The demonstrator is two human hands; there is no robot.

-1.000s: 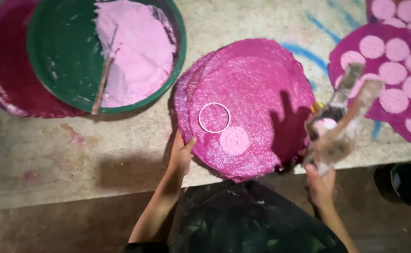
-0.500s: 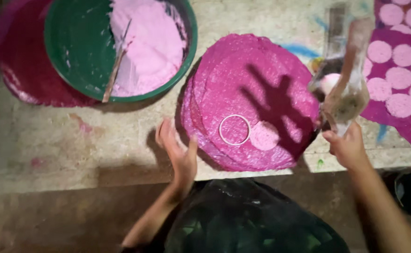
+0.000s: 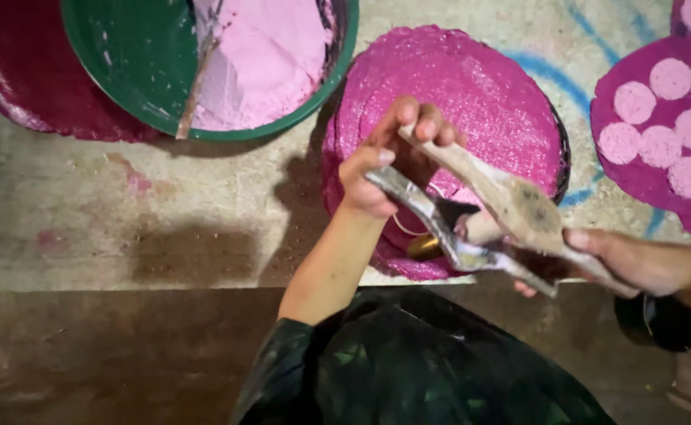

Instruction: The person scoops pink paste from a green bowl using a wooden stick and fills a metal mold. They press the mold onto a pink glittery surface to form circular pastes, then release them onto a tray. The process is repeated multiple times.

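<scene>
My left hand (image 3: 385,161) is closed around the upper ends of a tongs-like tool, thumb on its grey metal arm (image 3: 440,228) and fingers on its worn wooden arm (image 3: 518,206). At the lower right, my right hand (image 3: 637,264) grips the tool's other end. The tool hangs over the near part of a stack of glittery magenta round sheets (image 3: 471,86). Beneath the tool a thin ring (image 3: 403,228) and a small brass-coloured piece (image 3: 424,248) show only in part.
A green basin (image 3: 125,55) with pale pink paste (image 3: 266,55) and a stick (image 3: 196,86) stands at the upper left on a dark red sheet (image 3: 14,79). A magenta sheet with pale pink discs (image 3: 652,157) lies at right. A dark object (image 3: 664,323) sits below the bench edge.
My left hand has risen from the bench edge and taken hold of the tool's upper end. My right hand has lowered and tilted the tool across the magenta stack.
</scene>
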